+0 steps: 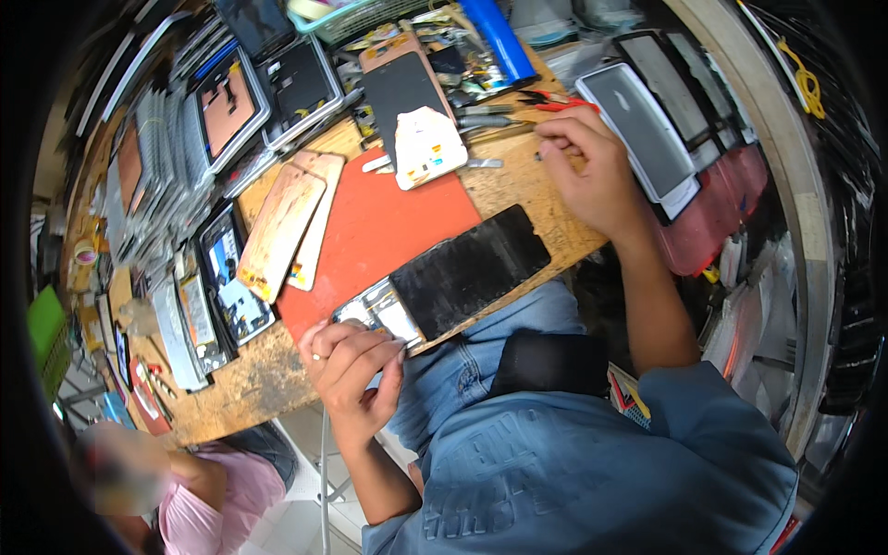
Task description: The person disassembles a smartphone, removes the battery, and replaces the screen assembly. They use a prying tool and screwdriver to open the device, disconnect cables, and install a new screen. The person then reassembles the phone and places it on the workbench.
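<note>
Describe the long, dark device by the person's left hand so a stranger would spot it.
On the worn wooden workbench, find the orange-red mat. At its lower right, along the bench's near edge, lies a long, flat rectangular device, with the left hand at its left end. Unlike the two rose-gold plates beyond it, it shows a broad black panel and exposed silvery parts.

Passage over red mat [398, 222] between copper-coloured panels [285, 220] and black screen [472, 270]; overlapping white-topped panels [430, 143] block far side.
</note>
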Motion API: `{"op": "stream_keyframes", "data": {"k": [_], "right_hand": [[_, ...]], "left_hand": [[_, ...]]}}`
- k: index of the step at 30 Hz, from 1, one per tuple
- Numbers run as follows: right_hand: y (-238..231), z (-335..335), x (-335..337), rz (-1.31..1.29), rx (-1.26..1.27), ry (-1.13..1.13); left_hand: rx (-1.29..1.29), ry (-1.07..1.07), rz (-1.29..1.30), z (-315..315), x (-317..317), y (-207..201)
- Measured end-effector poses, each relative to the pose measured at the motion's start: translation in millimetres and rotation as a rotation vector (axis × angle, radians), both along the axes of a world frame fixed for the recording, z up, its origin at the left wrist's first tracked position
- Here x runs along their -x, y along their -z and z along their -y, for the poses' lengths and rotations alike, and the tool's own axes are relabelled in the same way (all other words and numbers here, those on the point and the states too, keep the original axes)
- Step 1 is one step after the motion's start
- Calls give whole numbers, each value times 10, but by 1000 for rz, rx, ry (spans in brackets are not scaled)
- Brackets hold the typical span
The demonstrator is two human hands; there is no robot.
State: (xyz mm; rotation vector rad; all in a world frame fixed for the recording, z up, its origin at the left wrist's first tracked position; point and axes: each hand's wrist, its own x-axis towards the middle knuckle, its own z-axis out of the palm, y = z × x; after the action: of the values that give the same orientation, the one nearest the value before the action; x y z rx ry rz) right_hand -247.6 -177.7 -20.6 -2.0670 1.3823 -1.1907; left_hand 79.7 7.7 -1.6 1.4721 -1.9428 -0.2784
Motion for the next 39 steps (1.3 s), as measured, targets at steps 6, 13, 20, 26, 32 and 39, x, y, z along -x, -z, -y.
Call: {"op": "stream_keyframes", "data": {"k": [6, 13, 20, 26, 32, 39], "right_hand": [[54, 7, 25, 19, 27, -21], [35, 27, 0, 35, 6, -16], [18, 23, 8, 21, -16, -8], [-36, 2, -6, 3, -63, 12], [-17, 33, 23, -23, -14, -5], [-38, -1, 6, -26, -31, -4]], "left_hand": [[-3, 6, 0, -3, 11, 5], [-13, 4, -7, -7, -1, 14], [-14, 15, 2, -9, -16, 1], [2, 13, 6, -11, -16, 20], [11, 27, 16, 8, -31, 6], [23, 30, 14, -11, -35, 35]]}}
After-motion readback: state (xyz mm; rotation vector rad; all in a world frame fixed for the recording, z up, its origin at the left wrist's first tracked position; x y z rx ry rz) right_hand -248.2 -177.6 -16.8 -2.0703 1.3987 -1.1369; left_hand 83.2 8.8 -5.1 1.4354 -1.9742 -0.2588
